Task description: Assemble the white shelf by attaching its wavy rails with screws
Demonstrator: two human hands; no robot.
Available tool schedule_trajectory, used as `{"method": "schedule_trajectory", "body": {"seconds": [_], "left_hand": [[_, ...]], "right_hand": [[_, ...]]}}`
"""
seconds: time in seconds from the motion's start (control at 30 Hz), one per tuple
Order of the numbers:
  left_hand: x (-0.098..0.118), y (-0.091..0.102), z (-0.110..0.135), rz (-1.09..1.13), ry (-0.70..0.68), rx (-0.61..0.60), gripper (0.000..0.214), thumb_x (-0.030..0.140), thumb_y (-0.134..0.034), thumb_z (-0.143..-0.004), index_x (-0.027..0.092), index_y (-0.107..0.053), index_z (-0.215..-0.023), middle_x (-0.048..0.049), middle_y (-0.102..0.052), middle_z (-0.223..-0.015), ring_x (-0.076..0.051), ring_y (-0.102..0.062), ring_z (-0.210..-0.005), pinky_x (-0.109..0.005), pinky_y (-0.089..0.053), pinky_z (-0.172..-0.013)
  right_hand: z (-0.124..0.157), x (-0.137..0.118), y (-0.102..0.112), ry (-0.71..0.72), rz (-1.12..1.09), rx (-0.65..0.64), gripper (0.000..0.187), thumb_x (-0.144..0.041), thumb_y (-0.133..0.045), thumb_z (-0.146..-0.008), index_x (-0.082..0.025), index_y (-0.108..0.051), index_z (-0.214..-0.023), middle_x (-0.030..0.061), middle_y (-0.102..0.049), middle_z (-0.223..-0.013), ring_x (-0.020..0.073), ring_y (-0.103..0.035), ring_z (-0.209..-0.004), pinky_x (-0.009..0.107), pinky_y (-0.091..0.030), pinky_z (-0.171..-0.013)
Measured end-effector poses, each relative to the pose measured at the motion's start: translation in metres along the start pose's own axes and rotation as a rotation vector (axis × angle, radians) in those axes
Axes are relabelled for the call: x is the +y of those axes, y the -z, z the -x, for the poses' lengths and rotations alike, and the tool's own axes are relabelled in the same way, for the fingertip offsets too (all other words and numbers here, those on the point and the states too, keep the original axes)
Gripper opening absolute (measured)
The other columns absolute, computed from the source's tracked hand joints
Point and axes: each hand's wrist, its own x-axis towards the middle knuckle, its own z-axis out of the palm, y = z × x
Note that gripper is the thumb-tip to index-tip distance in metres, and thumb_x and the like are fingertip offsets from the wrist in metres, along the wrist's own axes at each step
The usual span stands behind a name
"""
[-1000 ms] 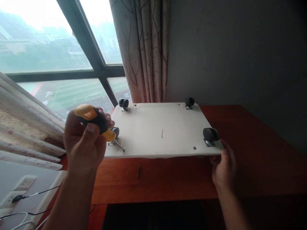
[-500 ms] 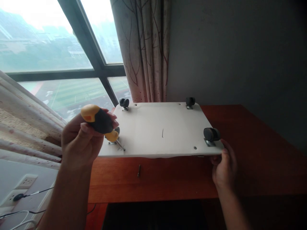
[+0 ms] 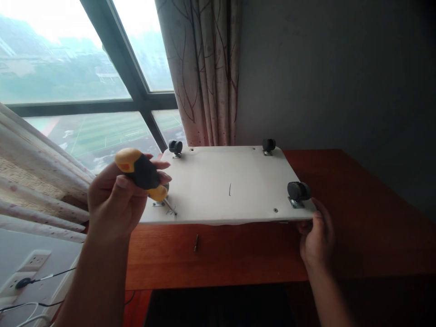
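My left hand [image 3: 117, 195] is closed around the black and yellow handle of a screwdriver [image 3: 145, 172], whose tip reaches a spot near the front left corner of a white board [image 3: 211, 181]. Black casters on metal plates stand up at the board's corners: one at the back left [image 3: 175, 147], one at the back right [image 3: 269, 145] and one at the front right [image 3: 298, 191]. The front left caster is mostly behind the screwdriver and fingers. My right hand [image 3: 316, 236] grips the board's front right corner, thumb on the edge and fingers partly hidden beneath.
The board rests on a reddish wooden table [image 3: 245, 259]. In front of it lies a small metal bolt [image 3: 196, 243]. A window [image 3: 102, 131] and curtains [image 3: 204, 72] border the left and back. Wall sockets [image 3: 37, 260] with cables sit at lower left.
Nearly everything holds still. My left fingers have stretched slightly over the screwdriver handle, and the view has shifted a little.
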Motion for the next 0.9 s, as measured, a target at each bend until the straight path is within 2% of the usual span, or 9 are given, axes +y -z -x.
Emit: {"method": "schedule_trajectory", "body": {"seconds": [0.3,0.5,0.6,0.73,0.9], "left_hand": [[0.005,0.006,-0.004,0.006,0.053,0.037,0.047,0.045,-0.079,-0.083,0.009,-0.075,-0.113,-0.0148,-0.077,-0.1,-0.025,-0.076,-0.076,-0.041,-0.067,-0.075],[0.003,0.006,-0.011,0.038,0.106,0.034,0.045,0.047,-0.08,-0.081,0.011,-0.076,-0.109,-0.0128,-0.078,-0.097,-0.023,-0.076,-0.072,-0.037,-0.066,-0.069],[0.0,0.006,-0.015,0.045,0.121,0.026,0.045,0.043,-0.081,-0.082,0.008,-0.075,-0.109,-0.0154,-0.077,-0.096,-0.025,-0.077,-0.071,-0.037,-0.066,-0.068],[-0.004,0.007,-0.02,0.04,0.106,-0.03,0.037,0.04,-0.076,-0.087,0.01,-0.075,-0.108,-0.0159,-0.077,-0.099,-0.025,-0.077,-0.073,-0.037,-0.067,-0.068],[-0.004,0.013,-0.02,0.079,0.096,-0.047,0.047,0.042,-0.079,-0.084,0.006,-0.073,-0.113,-0.0172,-0.076,-0.098,-0.026,-0.077,-0.072,-0.038,-0.067,-0.068]], "right_hand": [[0.0,0.0,0.001,-0.011,-0.02,-0.012,0.049,-0.048,-0.069,-0.082,-0.021,-0.069,-0.122,-0.0017,-0.057,-0.079,0.0095,-0.042,-0.057,0.025,-0.037,-0.053],[-0.001,-0.006,-0.003,-0.061,-0.085,-0.004,0.048,-0.044,-0.075,-0.076,-0.021,-0.071,-0.118,0.0002,-0.062,-0.086,0.0082,-0.045,-0.058,0.022,-0.038,-0.05],[-0.002,-0.009,-0.004,-0.058,-0.083,0.0,0.047,-0.041,-0.075,-0.076,-0.02,-0.072,-0.118,-0.0022,-0.058,-0.075,0.0077,-0.043,-0.055,0.021,-0.036,-0.048],[-0.001,-0.013,-0.004,-0.062,-0.071,-0.002,0.048,-0.041,-0.076,-0.075,-0.02,-0.072,-0.118,-0.0039,-0.056,-0.068,0.0073,-0.042,-0.051,0.021,-0.036,-0.046],[-0.002,-0.01,-0.002,-0.062,-0.067,-0.007,0.047,-0.04,-0.074,-0.077,-0.019,-0.071,-0.119,-0.0044,-0.055,-0.066,0.0075,-0.042,-0.051,0.021,-0.035,-0.047]]}}
